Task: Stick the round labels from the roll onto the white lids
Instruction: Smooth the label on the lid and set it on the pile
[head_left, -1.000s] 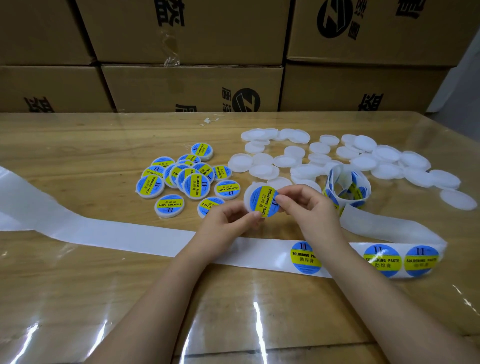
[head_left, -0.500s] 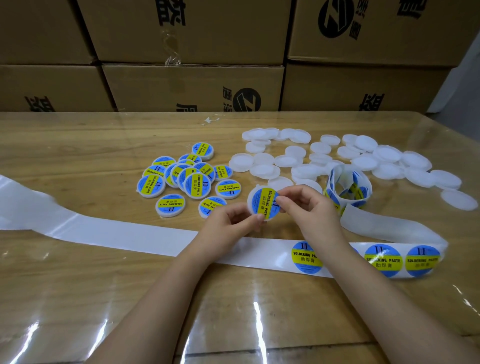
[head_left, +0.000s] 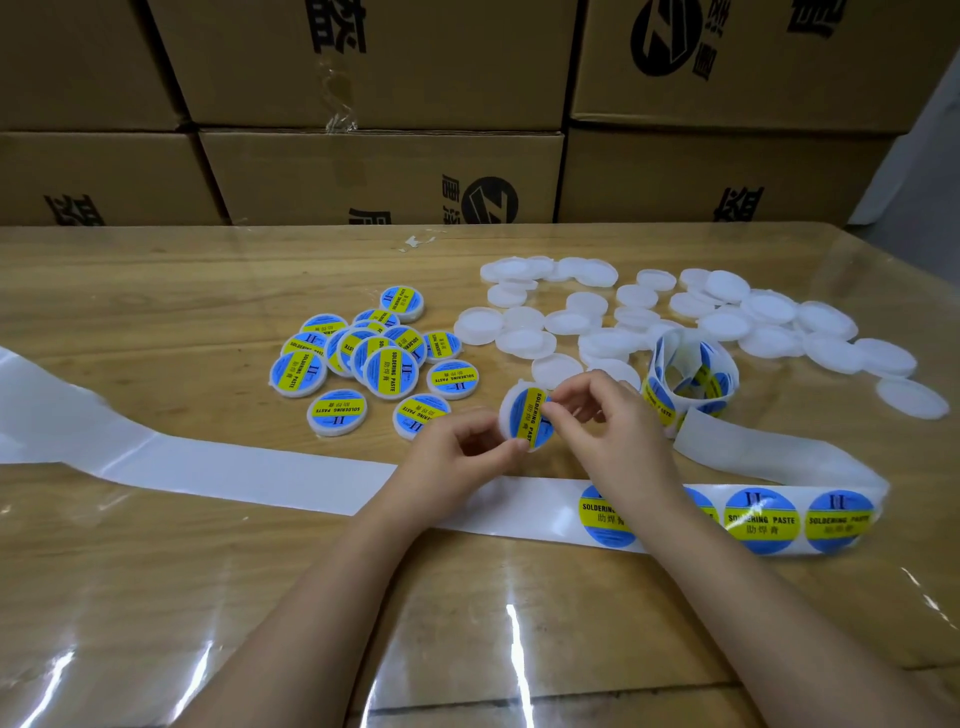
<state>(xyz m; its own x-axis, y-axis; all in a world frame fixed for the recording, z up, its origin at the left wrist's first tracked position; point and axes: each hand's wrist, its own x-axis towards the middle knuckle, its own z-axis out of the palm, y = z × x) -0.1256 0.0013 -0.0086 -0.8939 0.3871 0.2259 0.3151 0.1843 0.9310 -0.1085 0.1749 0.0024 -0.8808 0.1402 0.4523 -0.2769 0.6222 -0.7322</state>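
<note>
Two hands met above the near middle of the tabletop (head_left: 156, 291), sharing one white lid (head_left: 505, 410) that stood tilted on its edge, clear of the wood. A blue and yellow round label (head_left: 523, 418) covered its face, which was turned towards the person. The left hand (head_left: 457, 441) pinched the lid's lower edge between thumb and curled fingers. The right hand (head_left: 597, 415) pinched its upper right edge, thumb and forefinger closed on the label side and the other fingers loosely curled behind.

Just right of the hands sat the roll (head_left: 691, 379), loosely coiled and standing on edge among the plain white lids (head_left: 769, 312), which lay scattered across the far right of the tabletop, some overlapping. From the roll the backing strip (head_left: 260, 475) curved round and ran leftwards under both wrists to the left border. Several unused labels (head_left: 761, 519) remained on its right stretch, one mostly hidden by the right wrist; left of the wrists the strip was bare.

To the left of the held lid lay the labelled lids (head_left: 363, 353), a loose heap with a few lying singly at its edges. Stacked cardboard boxes (head_left: 379, 176) with black printing stood along the far side of the tabletop.
</note>
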